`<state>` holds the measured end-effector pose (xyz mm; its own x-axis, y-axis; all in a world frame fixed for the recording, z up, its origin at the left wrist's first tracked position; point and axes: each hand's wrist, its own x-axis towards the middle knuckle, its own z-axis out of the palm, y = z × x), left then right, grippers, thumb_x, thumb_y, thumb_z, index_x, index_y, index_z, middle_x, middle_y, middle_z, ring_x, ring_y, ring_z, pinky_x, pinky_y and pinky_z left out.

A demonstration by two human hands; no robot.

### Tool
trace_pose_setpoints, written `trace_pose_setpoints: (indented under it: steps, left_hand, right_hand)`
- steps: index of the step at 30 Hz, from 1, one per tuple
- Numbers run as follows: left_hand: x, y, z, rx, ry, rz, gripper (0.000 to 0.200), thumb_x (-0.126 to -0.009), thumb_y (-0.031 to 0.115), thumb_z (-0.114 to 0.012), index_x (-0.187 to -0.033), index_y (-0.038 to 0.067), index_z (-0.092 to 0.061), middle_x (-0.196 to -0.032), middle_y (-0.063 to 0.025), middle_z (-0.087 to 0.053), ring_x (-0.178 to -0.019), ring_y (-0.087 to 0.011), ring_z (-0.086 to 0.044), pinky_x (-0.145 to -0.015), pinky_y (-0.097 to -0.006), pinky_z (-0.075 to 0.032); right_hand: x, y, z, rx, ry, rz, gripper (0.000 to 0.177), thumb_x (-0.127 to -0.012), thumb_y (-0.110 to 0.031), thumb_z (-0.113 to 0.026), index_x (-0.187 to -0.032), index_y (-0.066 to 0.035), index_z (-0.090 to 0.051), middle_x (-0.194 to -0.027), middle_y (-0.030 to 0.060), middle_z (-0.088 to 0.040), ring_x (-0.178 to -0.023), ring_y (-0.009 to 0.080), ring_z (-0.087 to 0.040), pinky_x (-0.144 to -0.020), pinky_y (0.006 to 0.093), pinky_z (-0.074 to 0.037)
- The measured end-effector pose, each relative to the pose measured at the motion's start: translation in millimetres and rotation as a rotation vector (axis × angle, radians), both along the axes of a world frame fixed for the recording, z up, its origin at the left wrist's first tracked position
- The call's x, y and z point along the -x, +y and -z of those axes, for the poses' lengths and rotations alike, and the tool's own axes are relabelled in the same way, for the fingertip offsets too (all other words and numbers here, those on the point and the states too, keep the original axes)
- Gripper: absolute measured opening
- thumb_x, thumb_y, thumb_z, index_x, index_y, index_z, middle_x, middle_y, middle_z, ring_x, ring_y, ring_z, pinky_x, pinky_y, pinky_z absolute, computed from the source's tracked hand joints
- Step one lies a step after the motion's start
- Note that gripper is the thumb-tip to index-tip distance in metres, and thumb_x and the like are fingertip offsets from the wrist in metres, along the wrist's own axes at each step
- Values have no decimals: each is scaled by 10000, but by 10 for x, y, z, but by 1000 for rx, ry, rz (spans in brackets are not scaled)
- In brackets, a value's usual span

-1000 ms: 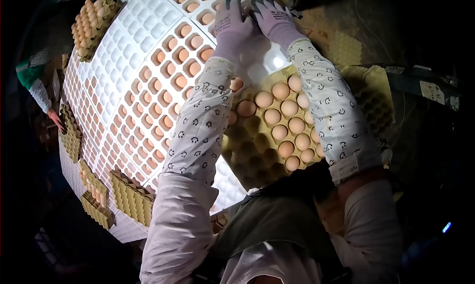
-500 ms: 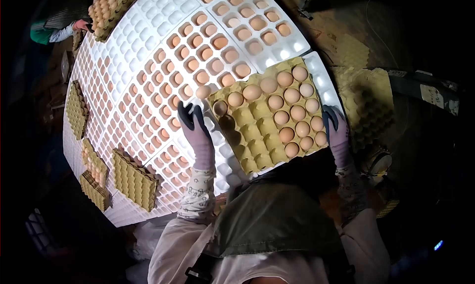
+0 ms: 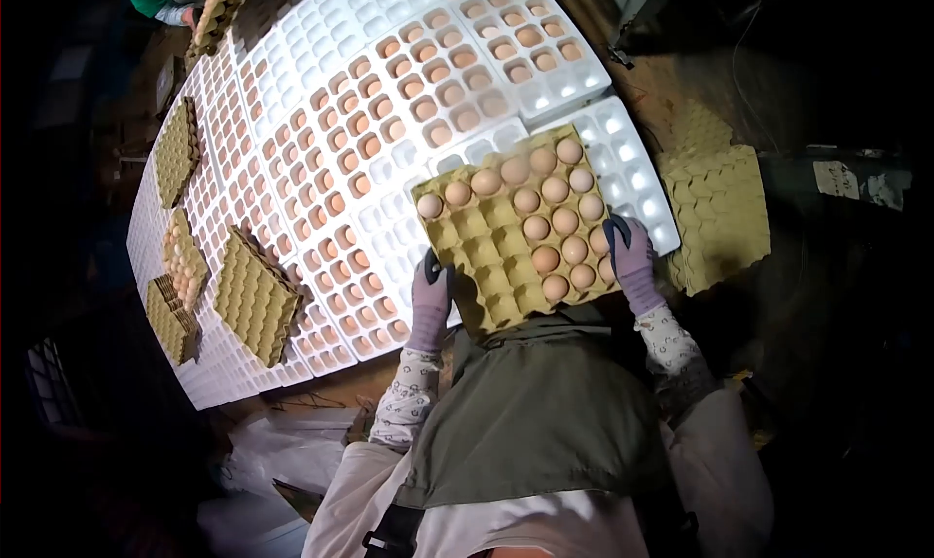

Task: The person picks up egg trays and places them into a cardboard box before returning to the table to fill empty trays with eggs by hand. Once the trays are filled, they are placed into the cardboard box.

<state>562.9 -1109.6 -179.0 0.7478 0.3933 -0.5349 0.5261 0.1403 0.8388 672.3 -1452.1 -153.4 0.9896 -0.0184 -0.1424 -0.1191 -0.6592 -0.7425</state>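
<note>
A yellowish pulp egg tray [image 3: 479, 235] is in front of my body, tilted in the view. Brown eggs [image 3: 564, 221] fill its back row and right side, while the cups at its front left hold none. My left hand [image 3: 432, 300], in a purple glove with dark fingertips, is closed on the tray's left edge. On the right edge, my right hand [image 3: 632, 261] in a matching glove grips with its dark fingertips over the rim. Beneath and beyond the tray lie white foam trays [image 3: 397, 190] with square pockets, many holding eggs.
Stacked pulp trays [image 3: 255, 295] rest on the foam trays at left, near a pulp tray with eggs [image 3: 183, 256]. More pulp trays [image 3: 720, 217] lie at right. Another person's hand [image 3: 189, 17] is beside an egg tray [image 3: 222, 13] at the far upper left.
My left hand has gone from above the foam trays, fingers apart, to the egg tray's left edge. The tray is nearer my body. My right hand stays on its right edge.
</note>
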Motion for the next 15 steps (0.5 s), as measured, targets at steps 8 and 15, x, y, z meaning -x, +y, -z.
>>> trace_pose_setpoints:
  steps: [8, 15]
  left_hand:
    - [-312, -1287, -921, -1069, -458, 1279, 535, -779, 378, -752, -1222, 106, -627, -1105, -113, -592, -1022, -302, -586, -876, -440, -482]
    - [-452, -1257, -638, -450, -388, 758, 307, -825, 237, -725, -1075, 73, -657, -1086, -127, -605, -978, -316, -625, -813, -420, -514]
  right_hand:
    - [189, -355, -720, 308, -192, -702, 427, -793, -274, -775, -1178, -140, -648, -1120, 100, -631, -993, 295, -623, -868, 417, -513]
    - [140, -400, -704, 366, 9, -719, 424, -767, -191, -775, -1151, -132, -607, -1174, 100, -583, -1071, 307, -608, -888, 433, -518]
